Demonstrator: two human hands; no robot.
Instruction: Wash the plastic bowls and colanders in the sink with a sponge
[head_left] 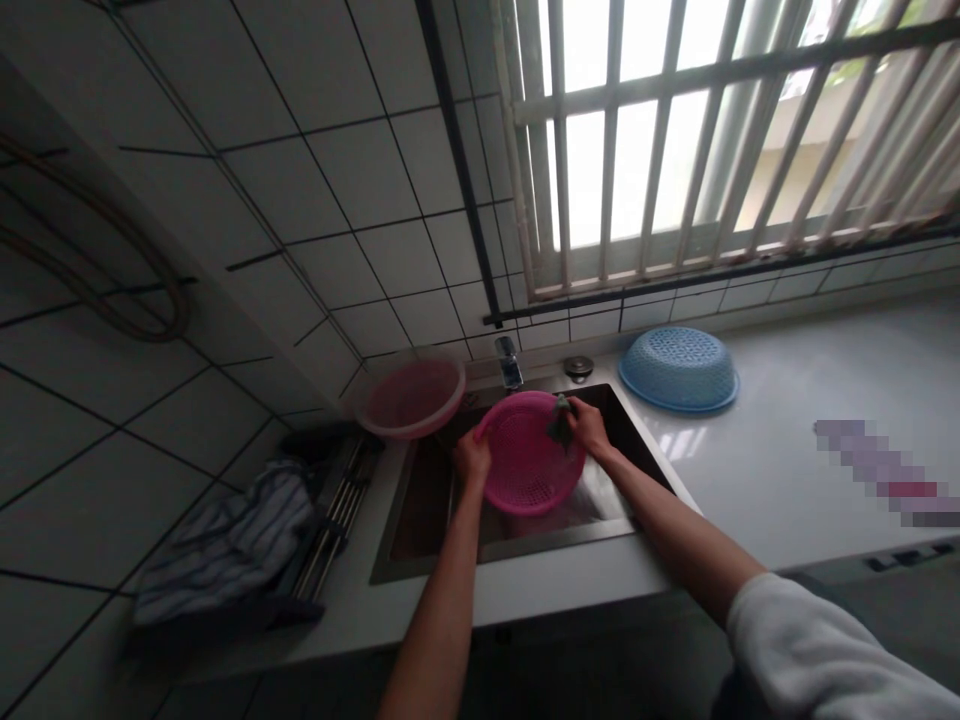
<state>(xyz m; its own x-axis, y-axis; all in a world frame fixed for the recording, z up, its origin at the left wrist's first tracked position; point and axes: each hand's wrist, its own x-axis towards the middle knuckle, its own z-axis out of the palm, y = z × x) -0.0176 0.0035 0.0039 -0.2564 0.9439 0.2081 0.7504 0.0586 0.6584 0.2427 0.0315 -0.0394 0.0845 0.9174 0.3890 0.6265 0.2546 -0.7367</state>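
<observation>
Over the steel sink (420, 520) I hold a magenta plastic colander basket (525, 460), tilted so its inside faces me. My left hand (471, 458) grips its left rim, fingers closed round the edge. My right hand (586, 425) is closed on a small dark scrubbing pad (559, 422), pressed against the basket's upper right rim. The tap (508, 362) stands just behind the basket.
A pale pink basin (411, 396) rests at the sink's back left. A blue colander (679, 368) lies upside down on the white counter (787, 470) to the right. A striped cloth (225, 535) lies on a dish rack (334, 510) at left. Tiled wall and barred window stand behind.
</observation>
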